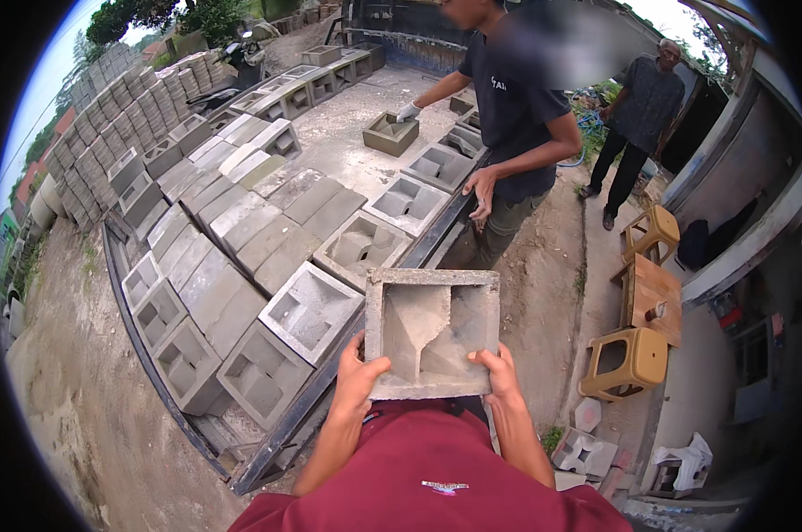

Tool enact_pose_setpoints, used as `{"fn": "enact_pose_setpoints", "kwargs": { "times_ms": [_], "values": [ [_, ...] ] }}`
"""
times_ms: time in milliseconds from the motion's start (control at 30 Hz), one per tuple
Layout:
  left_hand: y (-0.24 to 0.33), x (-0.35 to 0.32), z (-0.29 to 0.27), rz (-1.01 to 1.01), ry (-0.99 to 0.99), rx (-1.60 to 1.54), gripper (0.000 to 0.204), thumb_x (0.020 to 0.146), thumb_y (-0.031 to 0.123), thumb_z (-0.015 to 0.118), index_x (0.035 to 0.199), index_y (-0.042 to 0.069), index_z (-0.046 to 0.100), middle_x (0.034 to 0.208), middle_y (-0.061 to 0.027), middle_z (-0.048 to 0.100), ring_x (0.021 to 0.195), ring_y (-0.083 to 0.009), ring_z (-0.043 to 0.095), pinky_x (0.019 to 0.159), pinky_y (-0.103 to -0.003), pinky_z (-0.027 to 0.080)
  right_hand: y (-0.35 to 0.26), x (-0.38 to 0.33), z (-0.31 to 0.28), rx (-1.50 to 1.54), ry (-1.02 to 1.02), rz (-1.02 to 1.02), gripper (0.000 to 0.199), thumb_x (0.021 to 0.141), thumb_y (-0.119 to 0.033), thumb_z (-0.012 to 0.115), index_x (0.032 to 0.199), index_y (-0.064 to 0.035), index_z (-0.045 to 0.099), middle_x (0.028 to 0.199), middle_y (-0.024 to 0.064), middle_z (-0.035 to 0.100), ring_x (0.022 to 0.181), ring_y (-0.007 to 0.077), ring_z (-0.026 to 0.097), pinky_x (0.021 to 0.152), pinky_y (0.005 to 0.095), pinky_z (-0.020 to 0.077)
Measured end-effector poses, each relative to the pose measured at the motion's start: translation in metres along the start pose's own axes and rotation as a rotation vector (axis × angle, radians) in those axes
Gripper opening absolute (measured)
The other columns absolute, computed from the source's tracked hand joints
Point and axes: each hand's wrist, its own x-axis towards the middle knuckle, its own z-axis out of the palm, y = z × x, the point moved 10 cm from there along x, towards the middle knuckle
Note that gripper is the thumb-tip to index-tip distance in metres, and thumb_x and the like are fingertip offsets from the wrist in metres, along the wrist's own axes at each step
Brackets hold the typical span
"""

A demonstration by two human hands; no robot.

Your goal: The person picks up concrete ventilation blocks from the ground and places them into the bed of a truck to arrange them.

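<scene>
A square grey concrete ventilation block [429, 332], hollow with slanted inner faces, is held up in front of my chest. My left hand [358, 374] is closed on its lower left side, the thumb over the front rim. On the opposite side my right hand [500, 372] grips the lower right edge, its thumb also on the front; the other fingers are mostly hidden behind the block. Just beyond the block is the truck bed's side rail [286, 443], lined with similar blocks such as a pale one [312, 312] next to my left hand.
Flat grey slabs and blocks [268, 222] cover much of the truck bed. A co-worker [525, 115] beside the bed has a gloved hand on another block [390, 133]. Farther right another person [645, 115] stands. Yellow stools [627, 363] flank a wooden table [654, 306]. Stacked pavers [108, 133] rise at left.
</scene>
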Motion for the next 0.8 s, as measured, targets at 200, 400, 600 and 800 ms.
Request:
{"fn": "enact_pose_setpoints", "kwargs": {
  "times_ms": [200, 400, 600, 800],
  "values": [
    [0.015, 0.051, 0.030, 0.120, 0.196, -0.060, 0.058, 0.063, -0.004, 0.059, 0.120, -0.008, 0.051, 0.098, -0.0122, 0.063, 0.083, -0.0194, 0.063, 0.072, -0.029, 0.051, -0.042, 0.099, 0.011, -0.068, -0.150, 0.101, 0.049, 0.070, -0.006, 0.062, 0.115, 0.0074, 0.053, 0.099, 0.0141, 0.061, 0.087, 0.0214, 0.060, 0.076, 0.0325, 0.0491],
    [0.019, 0.091, 0.055, 0.138, 0.347, -0.139, 0.055, 0.064, -0.006, 0.058, 0.119, -0.008, 0.051, 0.097, -0.0123, 0.063, 0.081, -0.0193, 0.063, 0.072, -0.029, 0.050, -0.077, 0.180, 0.025, -0.154, -0.351, 0.179, 0.050, 0.069, -0.007, 0.063, 0.115, 0.0088, 0.053, 0.099, 0.0142, 0.061, 0.087, 0.0211, 0.059, 0.077, 0.0323, 0.0489],
    [0.020, 0.117, 0.068, 0.143, 0.445, -0.137, 0.052, 0.065, -0.005, 0.058, 0.116, -0.008, 0.052, 0.094, -0.0113, 0.063, 0.079, -0.0184, 0.062, 0.070, -0.028, 0.050, -0.084, 0.229, 0.029, -0.197, -0.422, 0.241, 0.052, 0.069, -0.009, 0.063, 0.116, 0.0099, 0.052, 0.100, 0.0154, 0.060, 0.088, 0.0224, 0.059, 0.078, 0.0327, 0.0487],
    [0.026, 0.152, 0.061, 0.115, 0.475, -0.125, 0.049, 0.066, -0.003, 0.058, 0.115, -0.008, 0.053, 0.093, -0.0111, 0.062, 0.079, -0.0187, 0.060, 0.070, -0.029, 0.049, -0.083, 0.264, 0.043, -0.226, -0.407, 0.292, 0.055, 0.069, -0.011, 0.063, 0.118, 0.0101, 0.052, 0.101, 0.0174, 0.060, 0.089, 0.0243, 0.060, 0.079, 0.0336, 0.0487]
  ]
}}
